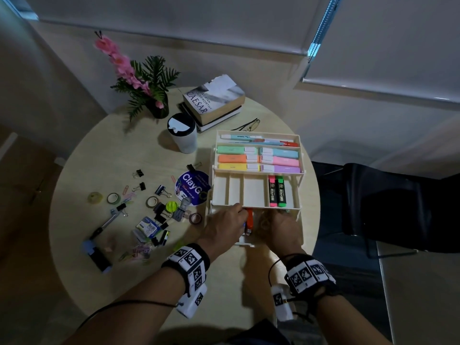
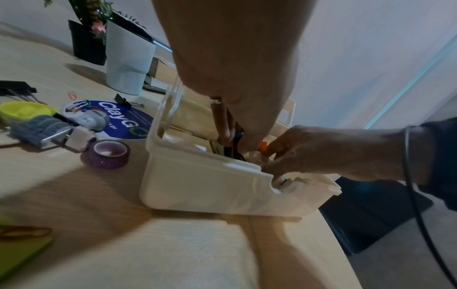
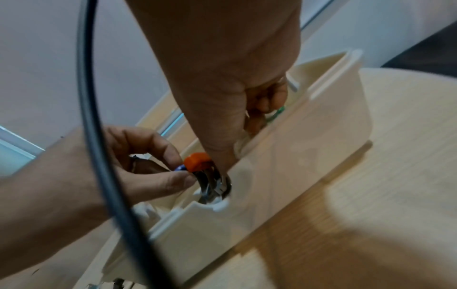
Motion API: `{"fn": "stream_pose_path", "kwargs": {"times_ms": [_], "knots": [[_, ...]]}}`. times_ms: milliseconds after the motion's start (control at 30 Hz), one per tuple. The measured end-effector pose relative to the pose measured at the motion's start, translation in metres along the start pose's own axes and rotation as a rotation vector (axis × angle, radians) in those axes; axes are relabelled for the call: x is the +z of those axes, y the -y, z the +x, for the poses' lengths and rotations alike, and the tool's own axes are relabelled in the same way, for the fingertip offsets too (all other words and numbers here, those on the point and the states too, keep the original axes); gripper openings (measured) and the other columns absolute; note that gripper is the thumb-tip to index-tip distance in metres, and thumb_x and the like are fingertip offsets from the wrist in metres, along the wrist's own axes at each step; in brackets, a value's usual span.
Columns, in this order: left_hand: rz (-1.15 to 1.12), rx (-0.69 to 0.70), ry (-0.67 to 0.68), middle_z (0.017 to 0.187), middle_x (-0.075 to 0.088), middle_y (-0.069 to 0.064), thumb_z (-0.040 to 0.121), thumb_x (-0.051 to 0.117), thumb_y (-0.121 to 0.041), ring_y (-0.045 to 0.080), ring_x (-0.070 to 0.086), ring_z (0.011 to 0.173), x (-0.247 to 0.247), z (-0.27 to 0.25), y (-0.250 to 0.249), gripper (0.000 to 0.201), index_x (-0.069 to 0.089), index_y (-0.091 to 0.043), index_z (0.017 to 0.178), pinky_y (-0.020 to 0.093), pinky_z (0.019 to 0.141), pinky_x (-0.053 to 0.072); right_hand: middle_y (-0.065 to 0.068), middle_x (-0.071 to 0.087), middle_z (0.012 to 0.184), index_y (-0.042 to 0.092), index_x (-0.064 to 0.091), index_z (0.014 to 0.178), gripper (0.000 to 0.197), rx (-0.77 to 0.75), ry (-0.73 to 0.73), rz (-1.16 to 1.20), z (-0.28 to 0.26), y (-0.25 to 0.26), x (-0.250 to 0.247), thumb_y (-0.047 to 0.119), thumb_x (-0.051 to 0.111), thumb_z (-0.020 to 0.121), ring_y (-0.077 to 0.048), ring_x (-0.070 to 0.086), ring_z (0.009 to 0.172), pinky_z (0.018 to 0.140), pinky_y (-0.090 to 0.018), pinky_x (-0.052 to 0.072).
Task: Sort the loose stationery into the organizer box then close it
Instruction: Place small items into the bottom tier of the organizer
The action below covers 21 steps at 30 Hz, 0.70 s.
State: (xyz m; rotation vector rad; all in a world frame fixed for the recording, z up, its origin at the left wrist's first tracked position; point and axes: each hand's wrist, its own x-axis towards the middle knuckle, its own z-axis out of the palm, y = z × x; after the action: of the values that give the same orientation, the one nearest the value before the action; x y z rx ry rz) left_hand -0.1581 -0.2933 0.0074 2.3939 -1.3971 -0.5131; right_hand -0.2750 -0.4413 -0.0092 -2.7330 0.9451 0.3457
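Observation:
The white tiered organizer box [image 1: 254, 192] stands open on the round table [image 1: 112, 155]. Pens and pastel highlighters fill its top tray, and a pink and a green highlighter [image 1: 276, 191] lie in the middle tray. Both hands reach into the bottom compartment at the front. My left hand [image 1: 242, 221] pinches a small blue item [image 3: 180, 167] beside an orange, metal-nosed stapler [image 3: 197, 162] that stands in the box [image 3: 296, 156]. My right hand [image 3: 247, 133] has its thumb down against the stapler's metal, with its fingers curled inside the box [image 2: 210, 185]. What they hold is hidden.
Loose binder clips [image 1: 163, 190], tape rolls [image 1: 113, 197], paper clips and a purple tape roll [image 2: 107, 154] lie left of the box, near a round blue sticker [image 1: 191, 188]. A white tumbler [image 1: 183, 135], books [image 1: 214, 100] and a plant [image 1: 149, 90] stand behind. A black chair [image 1: 388, 207] sits to the right.

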Motion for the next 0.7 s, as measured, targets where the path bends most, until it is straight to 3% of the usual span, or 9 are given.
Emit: {"fn": "stream_pose_path", "kwargs": {"times_ms": [133, 267, 367, 433, 500, 600, 633, 700], "knots": [[0.020, 0.032, -0.004, 0.111, 0.061, 0.003, 0.094, 0.069, -0.020, 0.024, 0.068, 0.089, 0.001, -0.002, 0.002, 0.022, 0.066, -0.015, 0.116, 0.037, 0.073, 0.060, -0.003, 0.076, 0.101, 0.018, 0.073, 0.109, 0.021, 0.034, -0.021, 0.014, -0.006, -0.007, -0.006, 0.035, 0.067, 0.099, -0.021, 0.074, 0.086, 0.066, -0.025, 0.041], [0.029, 0.038, 0.015, 0.112, 0.060, 0.002, 0.095, 0.069, -0.017, 0.023, 0.070, 0.089, 0.005, -0.002, 0.008, 0.023, 0.069, -0.015, 0.118, 0.037, 0.075, 0.062, -0.006, 0.077, 0.095, 0.015, 0.073, 0.104, 0.024, 0.126, -0.096, 0.096, -0.003, -0.008, 0.000, 0.037, 0.071, 0.095, -0.028, 0.073, 0.081, 0.065, -0.028, 0.045], [0.046, 0.091, 0.039, 0.111, 0.063, 0.004, 0.097, 0.066, -0.016, 0.023, 0.070, 0.092, 0.008, 0.001, 0.011, 0.020, 0.069, -0.012, 0.116, 0.037, 0.079, 0.061, -0.010, 0.075, 0.088, 0.012, 0.072, 0.101, 0.021, 0.142, -0.184, 0.188, -0.009, -0.011, 0.004, 0.028, 0.078, 0.090, -0.033, 0.071, 0.075, 0.063, -0.029, 0.042], [0.042, 0.124, 0.027, 0.105, 0.064, 0.004, 0.096, 0.066, -0.015, 0.022, 0.069, 0.085, 0.007, 0.000, 0.011, 0.013, 0.070, -0.011, 0.109, 0.036, 0.074, 0.062, -0.013, 0.074, 0.084, 0.010, 0.070, 0.100, 0.022, 0.143, -0.254, 0.266, -0.014, -0.014, 0.006, 0.022, 0.082, 0.086, -0.035, 0.071, 0.070, 0.061, -0.028, 0.040], [0.032, 0.163, 0.008, 0.092, 0.062, 0.006, 0.092, 0.071, -0.012, 0.023, 0.068, 0.070, 0.004, 0.000, 0.010, 0.004, 0.071, -0.009, 0.095, 0.038, 0.061, 0.061, -0.008, 0.076, 0.084, 0.014, 0.071, 0.100, 0.015, 0.101, -0.261, 0.363, -0.020, -0.013, 0.005, 0.018, 0.078, 0.088, -0.029, 0.072, 0.073, 0.062, -0.026, 0.043], [0.020, 0.222, -0.027, 0.080, 0.058, 0.008, 0.083, 0.077, -0.008, 0.027, 0.062, 0.053, 0.004, 0.004, 0.005, 0.011, 0.067, -0.009, 0.079, 0.033, 0.045, 0.054, 0.013, 0.073, 0.087, 0.027, 0.072, 0.115, 0.021, -0.065, -0.152, 0.634, -0.028, 0.001, -0.004, 0.022, 0.073, 0.094, -0.002, 0.069, 0.075, 0.067, -0.017, 0.055], [0.021, 0.239, -0.040, 0.078, 0.058, 0.008, 0.080, 0.079, -0.008, 0.027, 0.061, 0.050, 0.004, 0.005, 0.001, 0.014, 0.066, -0.009, 0.077, 0.030, 0.042, 0.051, 0.014, 0.073, 0.089, 0.029, 0.071, 0.120, 0.028, -0.093, -0.093, 0.723, -0.030, 0.007, -0.006, 0.024, 0.074, 0.093, -0.001, 0.070, 0.076, 0.069, -0.016, 0.057], [0.016, 0.244, -0.053, 0.077, 0.058, 0.008, 0.078, 0.080, -0.007, 0.026, 0.060, 0.049, 0.004, 0.008, -0.003, 0.015, 0.066, -0.009, 0.075, 0.028, 0.041, 0.046, 0.011, 0.076, 0.092, 0.029, 0.073, 0.124, 0.033, -0.093, -0.050, 0.800, -0.029, 0.013, -0.008, 0.026, 0.075, 0.091, -0.002, 0.073, 0.079, 0.074, -0.024, 0.062]]}}
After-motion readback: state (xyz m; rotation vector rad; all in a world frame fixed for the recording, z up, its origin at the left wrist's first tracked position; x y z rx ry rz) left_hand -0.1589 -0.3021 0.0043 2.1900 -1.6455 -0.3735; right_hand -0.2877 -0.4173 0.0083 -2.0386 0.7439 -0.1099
